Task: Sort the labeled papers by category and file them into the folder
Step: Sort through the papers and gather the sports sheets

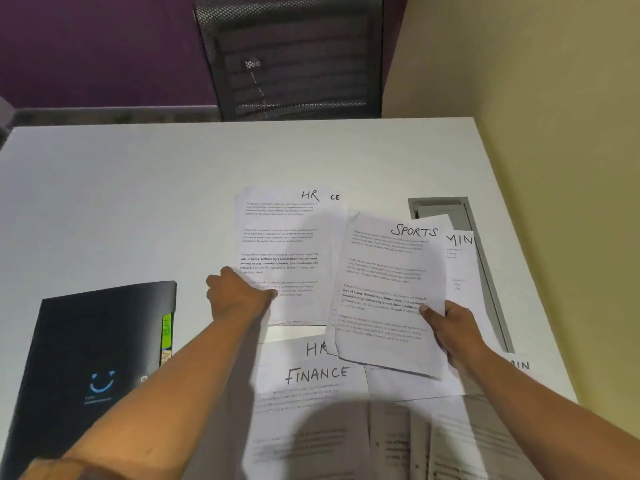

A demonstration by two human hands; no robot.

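Note:
A sheet headed HR (284, 244) lies on top of a small stack in the middle of the white table (138, 202). My left hand (235, 294) grips its lower left corner. My right hand (450, 327) holds a sheet headed SPORTS (388, 289) by its right edge, thumb on top, lifted a little over other papers. Behind it shows a sheet ending in "MIN" (460, 258). Nearer me lie a FINANCE sheet (311, 403) and another HR sheet (315, 348). A black folder (86, 358) with coloured tabs lies closed at the left.
A grey cable-tray slot (446, 206) is set into the table at the right, near the yellow wall (554, 133). A black mesh chair (291, 57) stands behind the table's far edge. More printed sheets (450, 438) overlap at the near right.

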